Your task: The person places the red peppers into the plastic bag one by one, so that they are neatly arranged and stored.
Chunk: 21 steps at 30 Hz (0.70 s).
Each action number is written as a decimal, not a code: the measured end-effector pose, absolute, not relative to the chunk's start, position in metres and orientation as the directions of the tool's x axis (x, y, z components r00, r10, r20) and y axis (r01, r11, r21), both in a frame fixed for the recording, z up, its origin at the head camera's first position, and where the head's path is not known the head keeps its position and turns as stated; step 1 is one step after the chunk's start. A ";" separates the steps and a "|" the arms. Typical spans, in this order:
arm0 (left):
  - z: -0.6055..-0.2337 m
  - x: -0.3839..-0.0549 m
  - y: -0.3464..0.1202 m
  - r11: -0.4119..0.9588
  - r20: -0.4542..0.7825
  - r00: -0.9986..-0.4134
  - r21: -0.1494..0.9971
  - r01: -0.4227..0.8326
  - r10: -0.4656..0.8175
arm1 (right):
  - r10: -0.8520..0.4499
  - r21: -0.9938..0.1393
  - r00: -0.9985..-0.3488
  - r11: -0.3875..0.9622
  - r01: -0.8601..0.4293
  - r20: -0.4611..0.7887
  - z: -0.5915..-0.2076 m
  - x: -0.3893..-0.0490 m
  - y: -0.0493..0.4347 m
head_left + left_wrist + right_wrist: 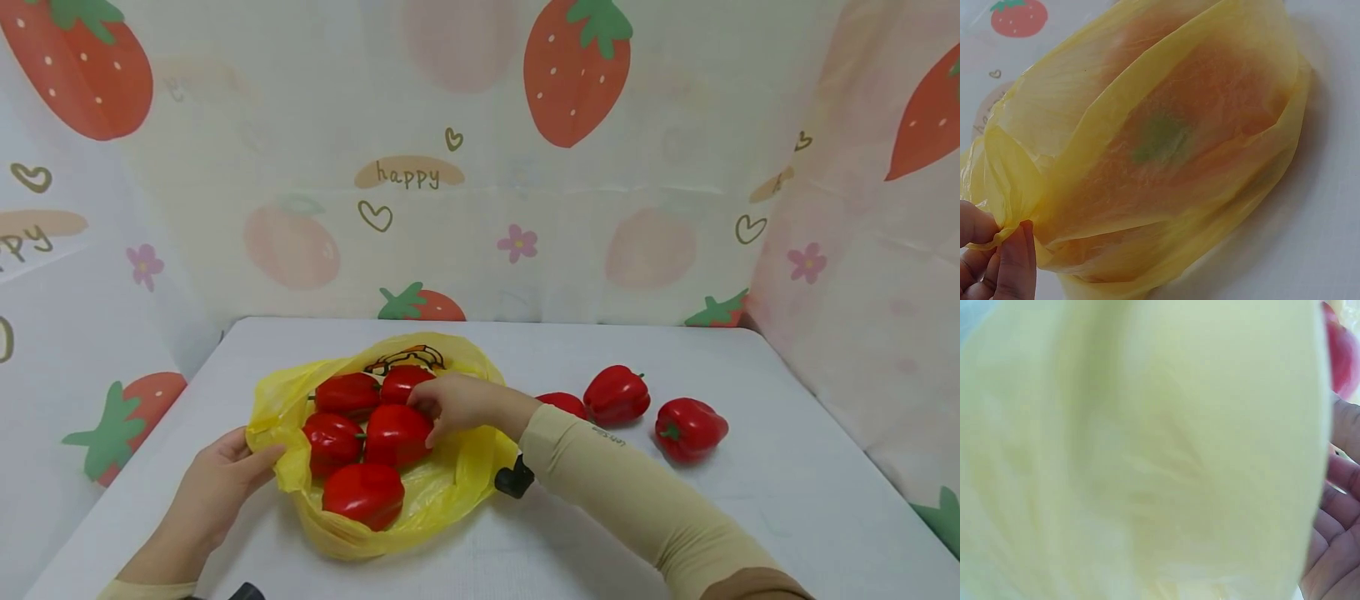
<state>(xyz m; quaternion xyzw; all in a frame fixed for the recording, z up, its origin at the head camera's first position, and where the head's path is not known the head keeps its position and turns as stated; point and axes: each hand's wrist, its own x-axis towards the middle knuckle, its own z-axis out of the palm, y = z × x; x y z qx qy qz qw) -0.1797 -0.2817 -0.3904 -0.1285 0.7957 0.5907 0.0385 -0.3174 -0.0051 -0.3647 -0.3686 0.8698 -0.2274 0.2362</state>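
Note:
A yellow plastic bag (457, 492) lies with its mouth wide, several red bell peppers (362, 494) showing inside. At its left rim my left hand (217, 479) pinches the thin plastic between thumb and fingers. The left wrist view gives a close look at the gathered edge (1013, 181), with peppers showing faintly through the film. My right hand (461, 404) reaches over the right rim into the bag. Its thumb and fingers stand apart, fingertips right at the middle bell pepper (396, 436). In the right wrist view, bag film (1210, 456) hides much of that hand (1341, 519).
To the right of the bag, two red bell peppers (617, 395) (691, 430) sit on the white table (787, 500). Another pepper (564, 403) is partly covered by the right forearm. A strawberry-print cloth (480, 233) hangs behind and at both sides.

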 end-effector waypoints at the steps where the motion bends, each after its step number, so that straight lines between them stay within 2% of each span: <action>1: -0.391 -0.180 -0.282 0.268 -0.214 -0.964 0.930 -0.251 -0.159 | -0.748 -0.567 -0.617 0.626 -0.535 -0.244 -0.365 -0.317 -0.005; 8: -0.390 -0.180 -0.282 0.273 -0.225 -0.961 0.925 -0.263 -0.162 | -0.762 -0.562 -0.599 0.615 -0.553 -0.245 -0.365 -0.318 -0.004; 17: -0.388 -0.179 -0.282 0.278 -0.229 -0.959 0.922 -0.268 -0.167 | -0.755 -0.646 -0.602 0.600 -0.472 -0.261 -0.358 -0.320 0.001; 21: -0.388 -0.179 -0.282 0.275 -0.230 -0.959 0.923 -0.269 -0.166 | -0.764 -0.658 -0.596 0.584 -0.475 -0.248 -0.355 -0.321 0.005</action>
